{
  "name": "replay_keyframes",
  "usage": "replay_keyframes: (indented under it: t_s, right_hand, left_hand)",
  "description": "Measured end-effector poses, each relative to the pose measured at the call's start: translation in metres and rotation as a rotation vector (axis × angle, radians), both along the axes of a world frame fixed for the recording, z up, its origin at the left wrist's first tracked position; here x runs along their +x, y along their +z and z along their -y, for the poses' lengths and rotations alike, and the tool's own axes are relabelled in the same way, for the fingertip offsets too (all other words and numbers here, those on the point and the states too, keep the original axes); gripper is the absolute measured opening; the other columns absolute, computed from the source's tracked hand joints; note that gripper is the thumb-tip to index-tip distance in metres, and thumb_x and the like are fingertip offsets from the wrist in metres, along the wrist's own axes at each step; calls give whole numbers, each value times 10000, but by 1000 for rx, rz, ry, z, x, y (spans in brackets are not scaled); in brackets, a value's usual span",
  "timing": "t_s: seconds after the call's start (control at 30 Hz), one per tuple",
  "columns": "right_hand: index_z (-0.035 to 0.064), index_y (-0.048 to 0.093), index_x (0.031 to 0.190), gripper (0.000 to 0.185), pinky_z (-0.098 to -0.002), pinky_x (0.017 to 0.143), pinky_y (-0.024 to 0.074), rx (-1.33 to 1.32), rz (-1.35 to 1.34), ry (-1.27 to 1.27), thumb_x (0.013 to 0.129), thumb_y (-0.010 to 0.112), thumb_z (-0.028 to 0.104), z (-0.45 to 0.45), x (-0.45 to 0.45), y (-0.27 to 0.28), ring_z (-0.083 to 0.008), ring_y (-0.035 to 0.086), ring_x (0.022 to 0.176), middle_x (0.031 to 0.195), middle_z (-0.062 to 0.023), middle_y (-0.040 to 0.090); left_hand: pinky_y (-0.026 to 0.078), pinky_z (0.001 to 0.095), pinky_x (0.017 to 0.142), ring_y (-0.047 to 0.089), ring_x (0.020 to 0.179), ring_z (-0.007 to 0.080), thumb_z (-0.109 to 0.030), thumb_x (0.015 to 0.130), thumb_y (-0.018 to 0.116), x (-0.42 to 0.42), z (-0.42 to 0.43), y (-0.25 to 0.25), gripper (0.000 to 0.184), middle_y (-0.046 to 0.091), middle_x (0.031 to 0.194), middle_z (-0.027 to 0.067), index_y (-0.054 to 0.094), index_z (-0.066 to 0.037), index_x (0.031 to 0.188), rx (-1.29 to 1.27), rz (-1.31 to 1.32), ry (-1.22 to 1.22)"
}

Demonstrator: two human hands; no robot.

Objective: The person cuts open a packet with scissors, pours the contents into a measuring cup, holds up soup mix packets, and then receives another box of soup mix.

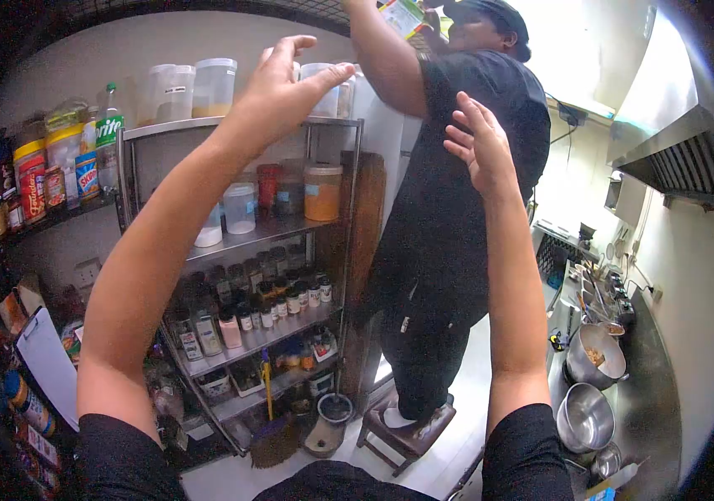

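Observation:
Both my arms are raised in front of me. My left hand (277,96) is open, its fingers apart, held up before the clear plastic containers (215,87) on the rack's top shelf. I cannot see it touching them. My right hand (484,150) is also open and bare, with its palm turned inward. Between and beyond my hands, a co-worker in black (482,108) stands on a low brown stool (407,434). The co-worker's raised hands, partly cut off by the top edge, are at a green, yellow and white package (403,17).
A metal rack (248,242) at left carries containers and several spice jars (290,299). Jars and a Sprite bottle (109,129) fill the far-left shelf. A broom (273,442) leans below. Metal pots (585,417) line the right counter under a vent hood (674,125).

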State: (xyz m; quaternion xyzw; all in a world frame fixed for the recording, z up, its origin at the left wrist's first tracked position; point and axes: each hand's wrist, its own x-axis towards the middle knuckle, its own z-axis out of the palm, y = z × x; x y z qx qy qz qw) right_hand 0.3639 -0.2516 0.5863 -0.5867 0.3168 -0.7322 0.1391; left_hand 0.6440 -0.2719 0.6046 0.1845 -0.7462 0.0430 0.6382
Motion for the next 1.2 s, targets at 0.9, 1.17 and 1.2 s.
replay_keyframes:
  t_s: [0.9,1.17,1.2]
  right_hand:
    - [13,560,1116,480,-383,820,477,-159,-514,-430,796,663,356,32,-11,-68,-328,608,944,1014,-209,620]
    - [-3,478,1214,527,-360,810,528,-475,-581,-656,796,696,234,58,8,-89,-275,554,1020,1125,-196,510]
    - [-14,474,1210,534,-354,816,524,-547,-591,-701,791,701,227,57,7,-83,-271,550,1006,1092,-181,511]
  left_hand:
    - [397,405,967,476,1150,384,-537,729,679,-121,108,-19,869,459,1208,303,396,87,1265,-173,-30,127]
    - [381,415,980,452,1151,408,-509,720,700,-139,136,-37,942,417,1238,301,295,117,1296,-97,-23,274]
    - [398,434,957,469,1126,417,-477,725,698,-138,141,-40,916,408,1237,295,278,93,1306,-269,-50,263]
